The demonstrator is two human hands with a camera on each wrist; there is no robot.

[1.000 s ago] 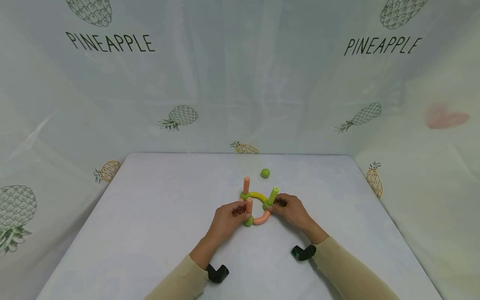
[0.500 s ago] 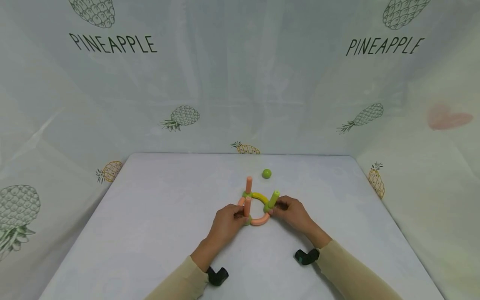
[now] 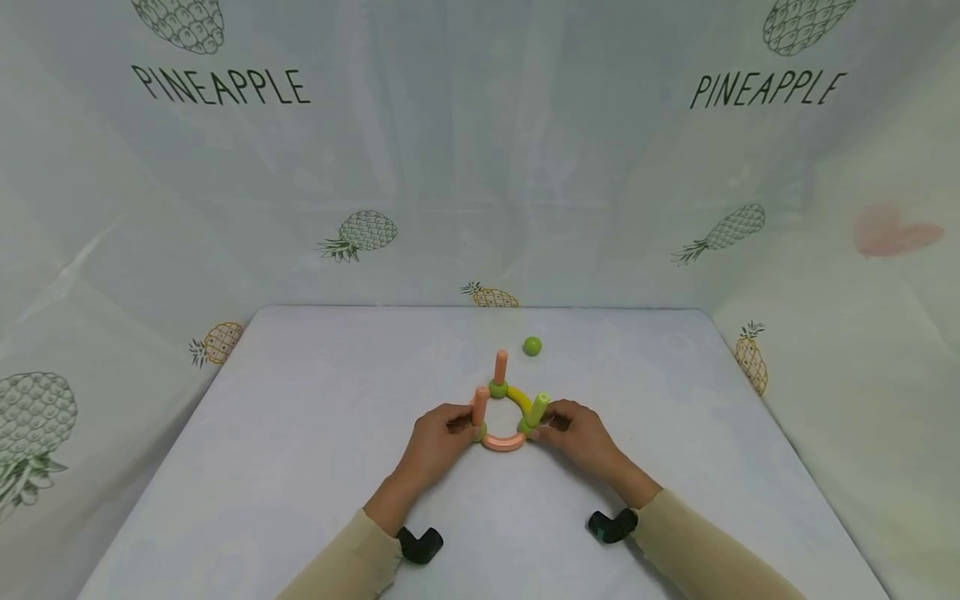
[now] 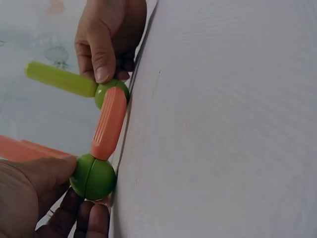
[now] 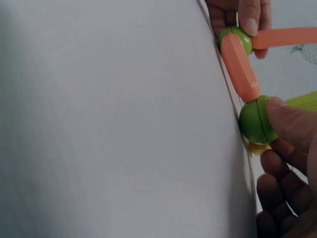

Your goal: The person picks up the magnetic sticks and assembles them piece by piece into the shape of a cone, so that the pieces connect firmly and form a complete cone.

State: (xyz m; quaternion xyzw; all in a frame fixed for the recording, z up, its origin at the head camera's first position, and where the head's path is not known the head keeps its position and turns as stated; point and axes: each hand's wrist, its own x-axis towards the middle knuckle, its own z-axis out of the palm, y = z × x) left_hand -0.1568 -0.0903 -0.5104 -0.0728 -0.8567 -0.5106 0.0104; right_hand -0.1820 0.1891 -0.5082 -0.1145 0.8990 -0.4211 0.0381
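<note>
A ring of magnetic-style building pieces lies on the table, made of green balls joined by curved rods. Its front rod (image 3: 503, 444) is orange and its back right rod (image 3: 519, 399) yellow. Orange sticks (image 3: 480, 405) stand up from the left ball (image 4: 94, 177) and the back ball (image 3: 498, 388); a lime stick (image 3: 537, 409) rises from the right ball (image 5: 257, 120). My left hand (image 3: 435, 437) grips the left ball, thumb on its side and fingers under it. With thumb and fingers, my right hand (image 3: 581, 433) pinches the right ball. The left rod is mostly hidden.
A loose green ball (image 3: 532, 346) lies behind the ring. The white table (image 3: 360, 358) ends at a pineapple-print curtain (image 3: 480, 167). Black wrist devices (image 3: 420, 546) are worn at both cuffs.
The ring has turned clockwise as seen from above, both hands keeping hold. Its left ball went left, the back ball right, and the right ball toward the front.
</note>
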